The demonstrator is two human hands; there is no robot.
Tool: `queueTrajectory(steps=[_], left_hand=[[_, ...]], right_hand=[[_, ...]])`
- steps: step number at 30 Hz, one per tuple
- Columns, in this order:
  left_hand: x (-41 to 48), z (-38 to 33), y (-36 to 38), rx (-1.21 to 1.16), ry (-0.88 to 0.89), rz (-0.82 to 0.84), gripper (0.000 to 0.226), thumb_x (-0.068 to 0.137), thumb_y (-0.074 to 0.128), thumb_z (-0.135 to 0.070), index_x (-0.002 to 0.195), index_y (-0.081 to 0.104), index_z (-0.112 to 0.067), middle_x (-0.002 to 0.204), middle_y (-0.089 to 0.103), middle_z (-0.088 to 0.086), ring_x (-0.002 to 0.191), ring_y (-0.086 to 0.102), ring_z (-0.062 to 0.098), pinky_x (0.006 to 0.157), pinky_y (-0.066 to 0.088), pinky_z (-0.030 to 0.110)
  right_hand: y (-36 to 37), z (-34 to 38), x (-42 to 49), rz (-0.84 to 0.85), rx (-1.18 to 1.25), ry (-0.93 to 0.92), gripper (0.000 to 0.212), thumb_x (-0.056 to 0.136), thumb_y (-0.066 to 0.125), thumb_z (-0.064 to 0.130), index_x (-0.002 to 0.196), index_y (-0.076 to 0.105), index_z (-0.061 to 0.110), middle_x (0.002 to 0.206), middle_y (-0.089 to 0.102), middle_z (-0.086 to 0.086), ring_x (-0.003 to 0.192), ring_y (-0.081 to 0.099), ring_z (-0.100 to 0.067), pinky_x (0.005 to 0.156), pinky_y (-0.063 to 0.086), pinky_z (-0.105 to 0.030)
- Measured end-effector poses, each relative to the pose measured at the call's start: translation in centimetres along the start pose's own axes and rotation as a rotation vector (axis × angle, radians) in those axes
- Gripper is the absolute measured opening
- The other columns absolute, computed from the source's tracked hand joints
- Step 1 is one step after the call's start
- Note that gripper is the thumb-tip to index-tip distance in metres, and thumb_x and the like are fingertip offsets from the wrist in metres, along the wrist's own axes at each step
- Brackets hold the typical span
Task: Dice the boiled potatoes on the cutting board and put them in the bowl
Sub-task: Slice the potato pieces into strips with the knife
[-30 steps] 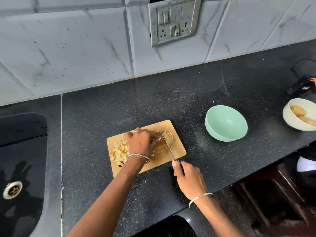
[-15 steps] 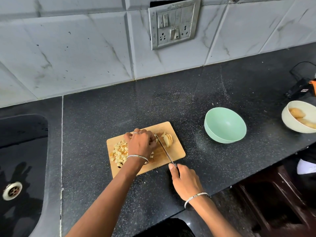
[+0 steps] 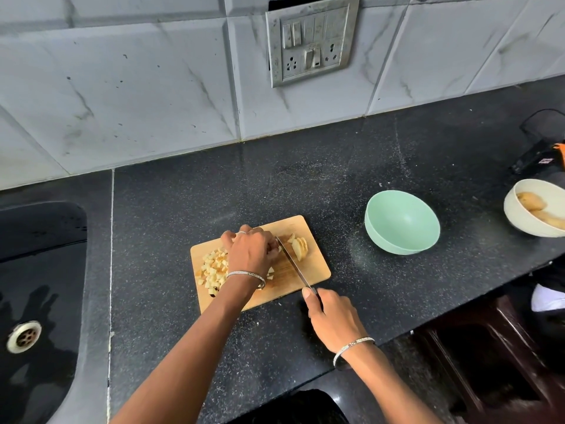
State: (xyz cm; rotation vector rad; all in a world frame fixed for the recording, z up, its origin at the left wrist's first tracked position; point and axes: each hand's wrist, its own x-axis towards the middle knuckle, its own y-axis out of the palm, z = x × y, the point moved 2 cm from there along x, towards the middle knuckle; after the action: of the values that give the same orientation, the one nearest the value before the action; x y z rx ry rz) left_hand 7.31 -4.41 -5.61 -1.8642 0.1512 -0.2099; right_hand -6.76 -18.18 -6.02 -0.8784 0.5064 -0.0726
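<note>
on cutting board [image 3: 318,272]: left hand [image 3: 250,252] is clamping potato [image 3: 298,247]; right hand [image 3: 334,316] is gripping knife [image 3: 292,261]; 1 diced heap [image 3: 214,267] is lying alongside.

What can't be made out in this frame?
Head view:
- Potato under the left hand: mostly covered by it.
- Knife handle: hidden in the right hand.
- Cream bowl: cut off by the right edge.
- Black device beyond it: cut off, unidentifiable.

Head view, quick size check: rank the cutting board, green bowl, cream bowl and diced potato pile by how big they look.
1. cutting board
2. green bowl; the cream bowl looks similar, but the frame edge cuts it off, so those two stay unranked
3. diced potato pile
</note>
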Motion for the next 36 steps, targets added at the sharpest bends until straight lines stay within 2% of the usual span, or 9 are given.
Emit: queueTrajectory(steps=[6,11,15,18,22,28,32,36], left_hand=[[-0.3,-0.2,-0.5,-0.052,-0.010,-0.014,0.012,0.078,0.063,-0.027,0.067,0.066,-0.024,0.071,0.064,-0.012,0.086,0.050,0.012,0.076,0.011,0.033],[-1.0,0.6,-0.8,-0.102,-0.079,-0.006,0.010,0.076,0.065,-0.031,0.068,0.066,-0.025,0.074,0.064,-0.011,0.091,0.048,0.013,0.083,0.017,0.038],[-1.4,1.9,-1.9,-0.093,-0.124,0.000,0.006,0.078,0.067,-0.030,0.073,0.065,-0.031,0.084,0.067,-0.011,0.100,0.050,0.016,0.087,0.023,0.041],[-1.4,2.4,-2.5,-0.128,-0.127,0.009,0.022,0.081,0.062,-0.016,0.079,0.071,-0.036,0.088,0.068,-0.012,0.104,0.051,0.018,0.090,0.027,0.042],[-1.2,2.7,-3.1,-0.142,-0.165,0.000,0.035,0.080,0.056,-0.007,0.084,0.073,-0.037,0.095,0.069,-0.011,0.107,0.053,0.020,0.089,0.025,0.042],[-0.6,2.3,-3.8,-0.185,-0.164,-0.034,0.027,0.082,0.059,-0.014,0.093,0.070,-0.037,0.103,0.069,-0.011,0.113,0.053,0.022,0.086,0.024,0.040],[-0.1,1.5,-3.7,-0.204,-0.108,-0.037,0.020,0.087,0.060,-0.024,0.100,0.068,-0.037,0.105,0.069,-0.013,0.111,0.054,0.020,0.081,0.022,0.039],[0.6,0.4,-2.7,-0.190,-0.072,-0.032,0.019,0.089,0.059,-0.029,0.104,0.065,-0.038,0.106,0.069,-0.016,0.112,0.055,0.017,0.084,0.025,0.041]], right_hand=[[0.0,1.2,0.4,0.029,-0.065,0.045,0.039,0.101,0.031,0.051,0.088,0.049,0.020,0.102,0.062,-0.013,0.096,0.060,-0.038,0.073,0.044,-0.040],[0.0,1.5,0.4,-0.003,-0.144,0.054,0.043,0.102,0.030,0.049,0.105,0.057,0.016,0.110,0.063,-0.013,0.104,0.060,-0.038,0.076,0.043,-0.040],[0.2,1.3,0.1,-0.038,-0.129,0.020,0.042,0.102,0.029,0.051,0.100,0.057,0.020,0.106,0.065,-0.013,0.101,0.061,-0.038,0.075,0.043,-0.041],[-0.2,1.1,-0.2,-0.105,-0.118,0.014,0.042,0.101,0.028,0.052,0.098,0.057,0.021,0.103,0.066,-0.014,0.100,0.061,-0.040,0.073,0.041,-0.042],[-0.4,1.1,-0.6,-0.123,-0.167,0.044,0.044,0.102,0.029,0.050,0.108,0.059,0.019,0.108,0.066,-0.015,0.104,0.061,-0.040,0.078,0.046,-0.043],[1.2,1.9,-1.4,-0.044,-0.155,-0.056,0.044,0.101,0.028,0.053,0.099,0.057,0.020,0.101,0.067,-0.013,0.099,0.061,-0.038,0.076,0.045,-0.042],[0.0,1.8,-1.6,-0.116,-0.135,-0.054,0.042,0.101,0.028,0.054,0.097,0.056,0.024,0.097,0.067,-0.010,0.097,0.061,-0.037,0.071,0.042,-0.041],[-1.9,1.0,-1.3,-0.141,-0.079,0.000,0.042,0.100,0.029,0.056,0.092,0.056,0.025,0.096,0.067,-0.010,0.096,0.061,-0.038,0.075,0.045,-0.043]])
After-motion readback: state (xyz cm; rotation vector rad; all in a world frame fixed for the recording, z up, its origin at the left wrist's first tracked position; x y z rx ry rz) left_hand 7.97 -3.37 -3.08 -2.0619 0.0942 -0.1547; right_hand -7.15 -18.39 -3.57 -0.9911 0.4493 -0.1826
